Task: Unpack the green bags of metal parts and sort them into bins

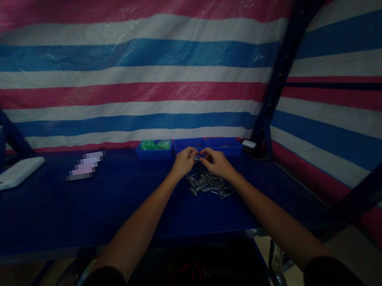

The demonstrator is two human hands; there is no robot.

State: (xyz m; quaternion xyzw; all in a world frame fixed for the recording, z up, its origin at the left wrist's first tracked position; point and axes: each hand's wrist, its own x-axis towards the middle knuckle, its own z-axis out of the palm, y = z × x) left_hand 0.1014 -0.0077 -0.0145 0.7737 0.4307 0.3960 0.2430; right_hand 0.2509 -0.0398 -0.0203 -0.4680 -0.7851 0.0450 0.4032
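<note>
My left hand (184,162) and my right hand (217,163) meet above the blue table, fingertips almost touching. A small shiny metal part (197,159) shows between them, pinched in the fingers of my right hand. My left hand is closed too, its fingertips pressed together; what they hold is too small and dark to make out. Just below the hands lies a loose pile of grey metal pieces (205,185), some short and thick, others thin like pins or screws. The right hand partly covers the pile's far edge.
Behind my hands stand three blue bins: a left bin (155,155) with green bags, a middle bin (188,142) and a right bin (226,146) with small parts. A white case (248,144) sits right. A white power bank (14,174) with cable lies left, near a blurred rectangle (86,166).
</note>
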